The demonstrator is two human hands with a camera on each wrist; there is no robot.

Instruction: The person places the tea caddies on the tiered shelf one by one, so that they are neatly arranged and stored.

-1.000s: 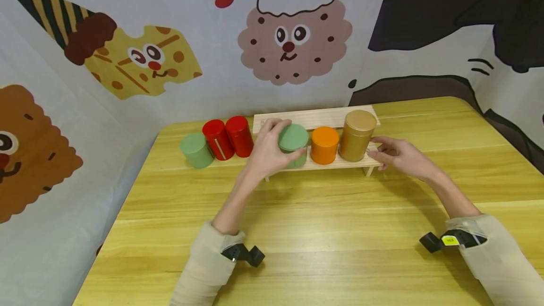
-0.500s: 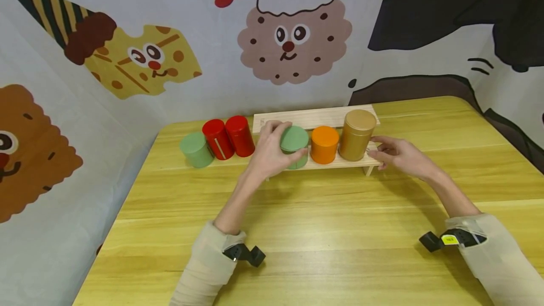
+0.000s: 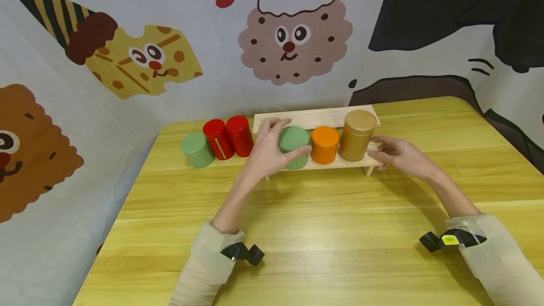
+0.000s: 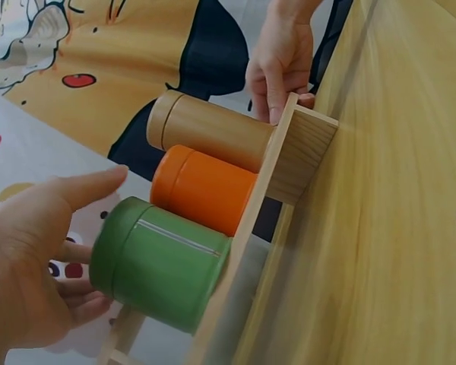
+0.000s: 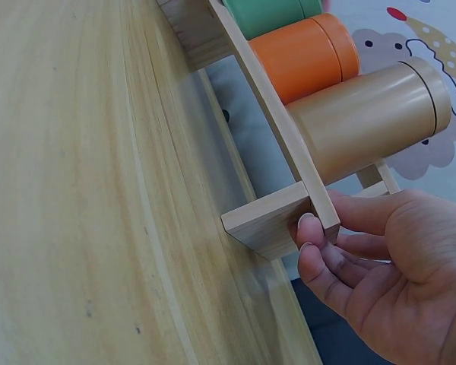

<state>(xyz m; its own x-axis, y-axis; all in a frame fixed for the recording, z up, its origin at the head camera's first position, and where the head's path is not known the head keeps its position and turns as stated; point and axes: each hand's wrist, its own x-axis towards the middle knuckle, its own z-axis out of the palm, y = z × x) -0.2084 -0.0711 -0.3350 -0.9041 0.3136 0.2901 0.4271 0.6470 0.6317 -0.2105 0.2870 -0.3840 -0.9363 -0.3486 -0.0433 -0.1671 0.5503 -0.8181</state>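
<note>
A green canister [image 3: 294, 148] stands on the lower tier of a small wooden shelf [image 3: 344, 165], at its left end. My left hand [image 3: 269, 152] is spread around it, and in the left wrist view the thumb is lifted clear of the canister, with the other fingers partly hidden behind it. Beside the green one are an orange canister [image 3: 325, 145] and a taller gold canister [image 3: 358, 136], both upright. My right hand [image 5: 403, 266] pinches the right end of the lower tier between thumb and fingers.
Left of the shelf stand two red canisters [image 3: 217, 140] and another green canister [image 3: 197, 150]. The shelf's upper tier [image 3: 306, 118] lies behind the row. A cartoon-printed cloth [image 3: 204, 93] hangs at the back of the wooden table [image 3: 314, 230].
The green canister has come down slightly onto the tier. My left hand has loosened, its thumb moving off the canister. My right hand keeps its hold on the shelf end.
</note>
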